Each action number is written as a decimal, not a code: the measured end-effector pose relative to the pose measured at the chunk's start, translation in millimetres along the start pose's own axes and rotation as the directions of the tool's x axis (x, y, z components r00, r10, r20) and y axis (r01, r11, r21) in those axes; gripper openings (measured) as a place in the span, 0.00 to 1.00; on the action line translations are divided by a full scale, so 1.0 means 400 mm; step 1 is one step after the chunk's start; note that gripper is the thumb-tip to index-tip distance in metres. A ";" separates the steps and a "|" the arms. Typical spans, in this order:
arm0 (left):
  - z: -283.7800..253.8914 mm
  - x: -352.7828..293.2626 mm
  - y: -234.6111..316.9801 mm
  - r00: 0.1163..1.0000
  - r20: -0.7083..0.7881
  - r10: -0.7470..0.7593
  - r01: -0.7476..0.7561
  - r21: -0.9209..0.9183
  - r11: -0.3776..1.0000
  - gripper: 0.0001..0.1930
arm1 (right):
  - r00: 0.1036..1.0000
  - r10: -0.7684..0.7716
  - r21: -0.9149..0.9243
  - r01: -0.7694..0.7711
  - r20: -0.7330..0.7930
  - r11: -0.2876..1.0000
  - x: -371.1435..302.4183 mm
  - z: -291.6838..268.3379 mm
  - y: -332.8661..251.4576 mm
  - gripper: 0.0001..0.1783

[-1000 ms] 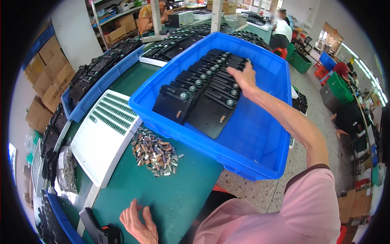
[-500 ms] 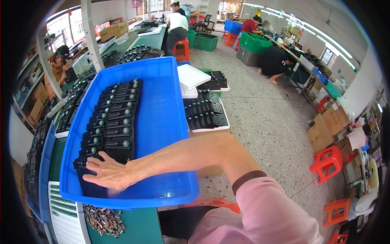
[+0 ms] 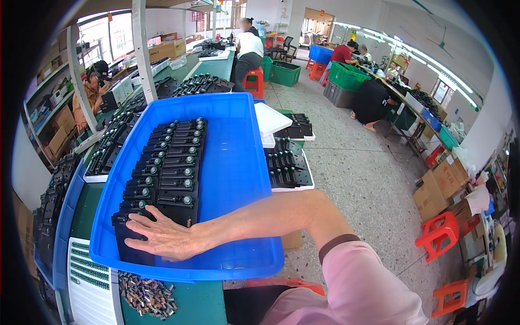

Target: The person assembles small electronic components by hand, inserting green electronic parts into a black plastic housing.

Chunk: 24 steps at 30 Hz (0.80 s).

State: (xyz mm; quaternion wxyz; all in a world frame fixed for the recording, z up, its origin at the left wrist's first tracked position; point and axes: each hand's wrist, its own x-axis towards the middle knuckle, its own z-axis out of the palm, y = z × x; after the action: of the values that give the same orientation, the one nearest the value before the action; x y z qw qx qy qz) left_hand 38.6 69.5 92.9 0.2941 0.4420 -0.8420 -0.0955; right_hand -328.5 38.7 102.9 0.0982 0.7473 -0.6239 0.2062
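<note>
Her right hand (image 3: 165, 237) lies open, palm down, on the nearest black parts (image 3: 162, 179), stacked in rows running near-to-far inside the blue tray (image 3: 238, 162).

A speckled grey floor (image 3: 352, 162) runs down the aisle between long green workbenches (image 3: 214, 65). Red plastic stools (image 3: 437, 234) stand along its right edge, beside cardboard boxes (image 3: 439, 187). Green crates (image 3: 346, 76) sit farther back. Daylight comes through windows (image 3: 105, 35) at the left; strip lights (image 3: 433, 67) line the ceiling.
</note>
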 end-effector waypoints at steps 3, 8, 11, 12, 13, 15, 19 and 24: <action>-0.005 0.004 0.014 1.000 -0.002 -0.006 0.006 0.012 1.000 0.21 | 1.000 0.010 -0.018 -0.010 0.011 1.000 -0.004 0.000 0.007 0.54; 0.037 -0.023 -0.055 0.996 -0.030 -0.085 0.066 -0.413 0.908 0.19 | 1.000 0.018 -0.010 -0.018 -0.002 1.000 -0.006 -0.005 0.015 0.52; 0.060 -0.037 -0.092 0.896 0.036 -0.442 0.330 -0.719 0.611 0.19 | 0.999 -0.002 0.002 0.002 -0.044 1.000 0.005 -0.001 0.014 0.49; 0.052 -0.041 -0.092 0.900 0.046 -0.434 0.333 -0.715 0.615 0.19 | 0.999 0.013 0.005 -0.012 -0.044 1.000 0.004 -0.001 0.014 0.49; 0.028 -0.010 -0.015 0.949 0.003 -0.315 0.288 -0.414 0.864 0.18 | 0.999 0.007 0.005 -0.007 -0.049 1.000 0.007 0.008 0.015 0.48; 0.009 0.014 0.034 0.985 0.009 -0.170 0.171 -0.043 0.984 0.18 | 0.998 0.001 -0.002 -0.001 -0.067 1.000 0.012 0.015 0.023 0.47; 0.021 0.011 0.036 0.985 -0.044 -0.170 0.165 -0.098 0.981 0.17 | 0.999 0.019 0.044 -0.017 -0.035 0.999 0.009 0.003 0.022 0.46; 0.021 0.010 0.026 0.988 -0.085 -0.128 0.117 -0.125 0.985 0.17 | 0.997 0.031 0.065 -0.027 -0.065 0.998 0.014 -0.004 0.017 0.45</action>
State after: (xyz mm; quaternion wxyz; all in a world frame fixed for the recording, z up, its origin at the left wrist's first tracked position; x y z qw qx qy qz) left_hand 24.8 71.7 92.3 0.3526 0.4785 -0.7913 -0.1430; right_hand -334.5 33.1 106.1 0.0917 0.7339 -0.6241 0.2519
